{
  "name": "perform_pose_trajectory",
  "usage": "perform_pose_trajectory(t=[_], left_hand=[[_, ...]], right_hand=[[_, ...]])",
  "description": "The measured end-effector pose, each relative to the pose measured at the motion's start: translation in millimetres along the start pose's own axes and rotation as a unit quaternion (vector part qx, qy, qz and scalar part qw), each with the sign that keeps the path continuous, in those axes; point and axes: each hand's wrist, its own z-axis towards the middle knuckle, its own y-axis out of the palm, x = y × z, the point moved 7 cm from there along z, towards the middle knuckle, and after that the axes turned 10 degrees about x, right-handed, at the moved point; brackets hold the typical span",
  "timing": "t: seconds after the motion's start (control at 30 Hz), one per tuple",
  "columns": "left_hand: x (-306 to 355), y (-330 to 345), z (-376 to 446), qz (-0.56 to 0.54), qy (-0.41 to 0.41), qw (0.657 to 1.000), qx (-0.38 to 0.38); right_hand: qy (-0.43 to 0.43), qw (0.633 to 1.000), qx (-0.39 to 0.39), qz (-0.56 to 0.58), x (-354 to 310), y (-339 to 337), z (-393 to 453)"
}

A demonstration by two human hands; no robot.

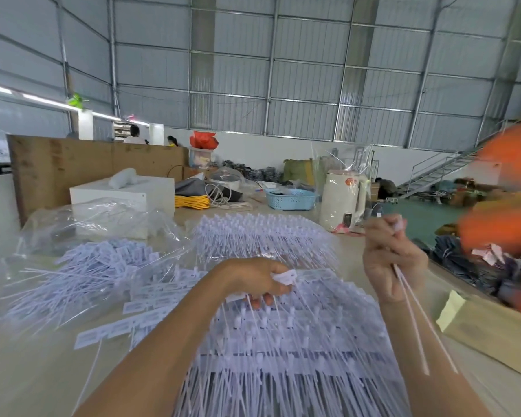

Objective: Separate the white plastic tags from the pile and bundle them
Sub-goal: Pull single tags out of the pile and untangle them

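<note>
Tag-strewn table (27,371); metal-walled warehouse, staircase (439,173).

The left forearm reaches in from the bottom edge of the view, over the middle of the tabletop, wrist bent downward. The left hand (260,279) has its back turned up, and its curled fingers pinch a white tag (285,278). The right hand (393,257) is raised near the tabletop's right edge, forearm upright, fingers closed round a few tags (their thin tails hang down past the wrist).
</note>
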Motion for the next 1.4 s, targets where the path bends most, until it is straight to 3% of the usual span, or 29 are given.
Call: perform_pose_trajectory(t=[0.03, 0.07, 0.13, 0.17, 0.2, 0.23, 0.37, 0.5, 0.6, 0.73, 0.9, 1.0, 1.03, 1.13, 1.4], left_hand=[[0.7, -1.5, 0.0, 0.003, 0.003, 1.000, 0.002], [1.9, -2.4, 0.0, 0.014, 0.005, 1.000, 0.006], [5.4, -3.4, -0.7, 0.059, 0.020, 0.998, 0.020], [8.0, -3.9, -1.4, 0.087, 0.031, 0.995, 0.029], [10.3, -4.7, -1.7, 0.111, 0.040, 0.992, 0.040], [13.0, -5.5, -2.0, 0.128, 0.047, 0.989, 0.050], [21.3, -6.4, -0.2, 0.128, 0.086, 0.985, 0.082], [14.7, -15.6, 1.0, 0.052, 0.063, 0.992, 0.092], [5.9, -20.1, 1.5, 0.059, 0.042, 0.995, 0.067], [2.2, -20.6, 2.0, 0.061, 0.040, 0.995, 0.072], [10.0, -28.3, 1.0, 0.101, 0.056, 0.982, 0.148], [14.8, -27.5, 0.9, 0.119, 0.063, 0.977, 0.165], [16.4, -27.3, 0.8, 0.127, 0.064, 0.975, 0.169], [20.6, -26.2, -0.8, 0.123, 0.079, 0.973, 0.177], [20.8, -19.2, -1.2, 0.037, 0.103, 0.986, 0.129]], right_hand=[[0.007, 0.997, 0.040, -0.066, 6.9, -6.1, 4.0], [-0.010, 0.972, 0.109, -0.208, 8.3, -15.5, 8.0], [-0.052, 0.836, 0.205, -0.507, 11.2, -34.9, 12.9], [-0.054, 0.771, 0.216, -0.596, 17.4, -39.6, 15.8], [-0.049, 0.727, 0.214, -0.650, 25.6, -42.1, 18.2], [-0.042, 0.708, 0.206, -0.675, 32.9, -44.9, 19.7], [-0.008, 0.749, 0.170, -0.641, 52.0, -47.2, 17.3], [-0.084, 0.701, 0.176, -0.686, 44.7, -39.6, 19.7], [-0.106, 0.721, 0.190, -0.658, 37.6, -37.3, 19.1], [-0.069, 0.715, 0.152, -0.679, 48.5, -34.7, 20.3], [-0.078, 0.682, 0.137, -0.714, 43.9, -31.0, 18.5], [-0.145, 0.606, 0.155, -0.767, 32.1, -26.1, 19.2], [-0.156, 0.605, 0.162, -0.764, 28.6, -25.1, 19.2], [-0.105, 0.671, 0.146, -0.719, 36.2, -30.0, 19.7], [-0.067, 0.641, 0.130, -0.754, 36.8, -43.0, 20.4]])
